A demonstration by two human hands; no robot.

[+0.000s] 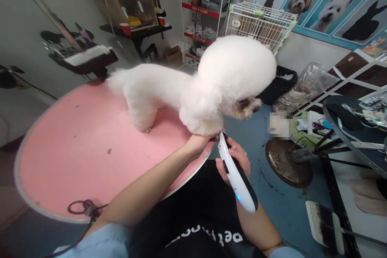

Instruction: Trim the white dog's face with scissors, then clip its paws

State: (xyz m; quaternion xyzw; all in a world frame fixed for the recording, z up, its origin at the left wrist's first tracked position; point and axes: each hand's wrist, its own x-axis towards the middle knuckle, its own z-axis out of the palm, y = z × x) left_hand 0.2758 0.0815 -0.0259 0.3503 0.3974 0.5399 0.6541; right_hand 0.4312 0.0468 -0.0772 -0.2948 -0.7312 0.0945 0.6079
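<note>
A fluffy white dog (169, 84) with a large rounded head of fur stands on a round pink table (84, 149), facing right. At the table's near right edge, my left hand (201, 143) is closed around the dog's front paw, its fingers mostly hidden by fur and the clipper. My right hand (238, 159) grips a white and black hair clipper (237, 181) with a blue light glowing near its lower end. The clipper's head points up and meets the fur right beside my left fingers. The paw itself is largely covered.
A black cable (87, 207) lies coiled on the table's near left. A tool tray (87, 58) hangs beyond the table's far left edge. To the right stand a stool (288, 163) with a round base and a dark side table (356, 137). A white wire cage (260, 24) is behind the dog.
</note>
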